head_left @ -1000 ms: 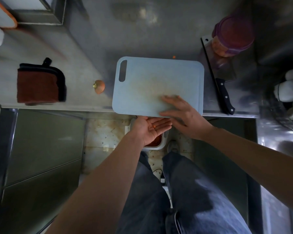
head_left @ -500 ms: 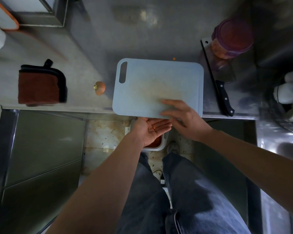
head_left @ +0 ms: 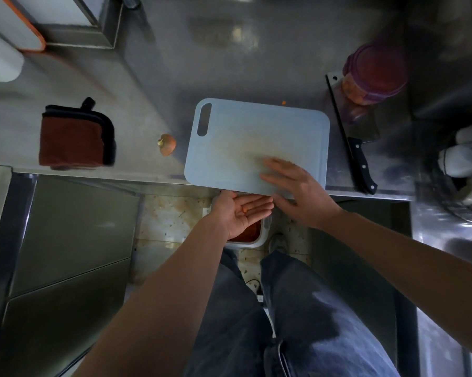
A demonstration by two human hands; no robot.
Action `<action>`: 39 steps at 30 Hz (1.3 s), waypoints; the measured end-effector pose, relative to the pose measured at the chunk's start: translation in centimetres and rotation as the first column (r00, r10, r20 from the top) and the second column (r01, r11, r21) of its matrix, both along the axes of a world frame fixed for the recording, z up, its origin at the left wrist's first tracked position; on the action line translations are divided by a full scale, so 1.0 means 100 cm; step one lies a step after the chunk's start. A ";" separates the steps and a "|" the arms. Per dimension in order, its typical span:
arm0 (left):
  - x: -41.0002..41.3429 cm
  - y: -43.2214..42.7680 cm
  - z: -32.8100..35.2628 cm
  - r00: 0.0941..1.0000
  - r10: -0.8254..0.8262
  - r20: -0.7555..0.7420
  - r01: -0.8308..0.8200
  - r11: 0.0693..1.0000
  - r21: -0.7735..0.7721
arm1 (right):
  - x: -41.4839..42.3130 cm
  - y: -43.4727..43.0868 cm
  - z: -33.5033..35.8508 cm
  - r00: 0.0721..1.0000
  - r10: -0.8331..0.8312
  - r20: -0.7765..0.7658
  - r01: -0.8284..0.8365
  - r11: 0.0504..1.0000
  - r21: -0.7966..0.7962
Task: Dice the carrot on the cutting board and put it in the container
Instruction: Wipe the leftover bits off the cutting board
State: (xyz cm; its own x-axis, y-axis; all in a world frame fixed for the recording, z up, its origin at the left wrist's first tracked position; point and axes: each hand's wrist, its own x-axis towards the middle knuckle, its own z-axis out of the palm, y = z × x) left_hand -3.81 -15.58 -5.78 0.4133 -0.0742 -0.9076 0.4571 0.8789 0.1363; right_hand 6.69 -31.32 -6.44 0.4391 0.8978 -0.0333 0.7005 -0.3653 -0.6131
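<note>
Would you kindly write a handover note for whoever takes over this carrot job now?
Left hand: open, palm up, small orange carrot bit on it, below the near edge of the pale blue plastic cutting board.
Right hand: open, fingers flat on the board.
White rectangular container: beneath the left hand, orange dice inside.
Done: dicing; board looks bare.
Left: tip the bit in; stray orange piece lies on the steel counter beyond the board.

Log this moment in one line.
right hand: flat on cutting board | left hand: palm up at board edge, carrot bit in it | container: beneath left hand
</note>
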 end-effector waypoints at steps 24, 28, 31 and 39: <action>-0.057 0.133 -0.023 0.990 0.105 -0.095 -0.102 0.994 0.041 | -0.032 0.226 -0.002 0.993 0.090 0.081 -0.087 0.996 -0.037; -0.058 0.139 -0.029 0.972 0.212 -0.103 -0.213 0.977 0.005 | -0.043 0.211 -0.006 0.960 0.263 0.092 -0.265 0.964 0.018; -0.056 0.141 -0.032 0.969 0.228 -0.091 -0.226 0.974 0.032 | -0.049 0.198 -0.011 0.927 0.359 0.104 -0.363 0.931 0.023; -0.053 0.136 -0.024 0.963 0.260 -0.065 -0.254 0.963 0.083 | -0.051 0.192 -0.011 0.933 0.353 0.067 -0.357 0.931 0.071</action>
State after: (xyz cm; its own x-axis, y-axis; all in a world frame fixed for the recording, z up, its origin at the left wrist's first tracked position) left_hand -9.10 -1.97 -8.22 0.3405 0.0937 -0.9356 0.2282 0.9570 0.1790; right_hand 1.64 -12.16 -7.54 0.0902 0.9941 0.0605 0.8071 -0.0373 -0.5893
